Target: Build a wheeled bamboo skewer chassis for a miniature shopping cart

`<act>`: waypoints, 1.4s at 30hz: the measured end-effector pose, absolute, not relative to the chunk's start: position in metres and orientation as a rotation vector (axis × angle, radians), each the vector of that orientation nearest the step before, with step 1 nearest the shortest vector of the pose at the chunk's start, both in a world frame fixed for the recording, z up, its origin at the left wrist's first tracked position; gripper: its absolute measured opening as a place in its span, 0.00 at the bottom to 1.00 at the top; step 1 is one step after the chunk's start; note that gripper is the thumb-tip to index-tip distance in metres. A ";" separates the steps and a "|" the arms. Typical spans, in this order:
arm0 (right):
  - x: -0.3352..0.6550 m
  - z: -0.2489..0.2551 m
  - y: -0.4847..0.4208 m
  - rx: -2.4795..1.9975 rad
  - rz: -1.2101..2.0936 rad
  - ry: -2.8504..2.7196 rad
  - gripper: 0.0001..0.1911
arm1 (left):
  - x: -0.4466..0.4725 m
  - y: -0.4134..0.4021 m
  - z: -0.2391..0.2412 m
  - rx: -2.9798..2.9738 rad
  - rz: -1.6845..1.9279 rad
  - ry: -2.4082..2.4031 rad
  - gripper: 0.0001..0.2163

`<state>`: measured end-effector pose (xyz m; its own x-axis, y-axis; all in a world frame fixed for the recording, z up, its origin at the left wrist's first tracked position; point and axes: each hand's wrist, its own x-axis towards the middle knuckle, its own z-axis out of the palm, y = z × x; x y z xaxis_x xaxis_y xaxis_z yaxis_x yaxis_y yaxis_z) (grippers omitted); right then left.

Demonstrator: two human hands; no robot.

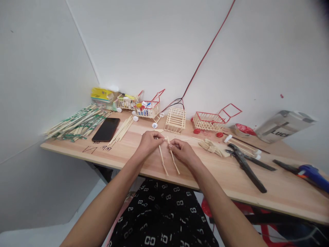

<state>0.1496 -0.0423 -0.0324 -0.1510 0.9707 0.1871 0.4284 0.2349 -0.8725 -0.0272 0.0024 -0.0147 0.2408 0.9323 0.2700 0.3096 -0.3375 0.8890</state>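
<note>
Near the table's front edge, my left hand (151, 141) pinches the upper end of a thin wooden stick (162, 160). Opposite it, my right hand (182, 150) has its fingers closed on a second thin wooden stick (175, 163). The two sticks run roughly side by side towards me, with a short crosspiece showing between their upper ends. Whether all the pieces are joined I cannot tell, as my fingers hide part of them. Just behind my hands stands a bare stick-built basket (175, 120).
Small stick carts (147, 109) and a red-rimmed cart (209, 120) line the wall. Wrapped sticks (77, 123), a phone (106, 129) and loose sticks (122, 130) lie left. Wood scraps (213, 147), black-handled pliers (245, 164), a blue glue gun (312, 175) and a bag (284, 127) are right.
</note>
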 end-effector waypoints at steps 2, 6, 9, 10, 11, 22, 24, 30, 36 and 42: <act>0.150 -0.033 -0.042 -1.304 0.868 -1.719 0.12 | -0.027 0.002 -0.014 1.788 1.091 1.150 0.06; 0.149 -0.034 -0.042 -1.300 0.874 -1.709 0.11 | -0.027 0.001 -0.013 1.794 1.094 1.148 0.05; 0.149 -0.034 -0.042 -1.299 0.889 -1.701 0.12 | -0.027 0.001 -0.013 1.797 1.096 1.144 0.05; 0.149 -0.034 -0.042 -1.301 0.891 -1.702 0.12 | -0.027 0.002 -0.013 1.796 1.098 1.144 0.05; 0.149 -0.034 -0.042 -1.302 0.891 -1.704 0.12 | -0.027 0.002 -0.013 1.793 1.100 1.145 0.05; 0.149 -0.033 -0.042 -1.302 0.903 -1.694 0.11 | -0.027 0.003 -0.014 1.799 1.097 1.150 0.05; 0.149 -0.033 -0.042 -1.303 0.899 -1.698 0.11 | -0.027 0.003 -0.014 1.798 1.097 1.144 0.05; 0.149 -0.033 -0.043 -1.299 0.903 -1.692 0.11 | -0.027 0.002 -0.014 1.799 1.104 1.140 0.05; 0.149 -0.033 -0.042 -1.303 0.900 -1.691 0.11 | -0.027 0.001 -0.014 1.787 1.106 1.144 0.05; 0.149 -0.033 -0.042 -1.296 0.904 -1.684 0.11 | -0.026 0.002 -0.015 1.790 1.103 1.153 0.05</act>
<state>0.1493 -0.0425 -0.0331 -0.1464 0.9742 0.1715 0.3955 0.2165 -0.8926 -0.0265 0.0024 -0.0150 0.2316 0.9344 0.2708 0.3118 -0.3350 0.8892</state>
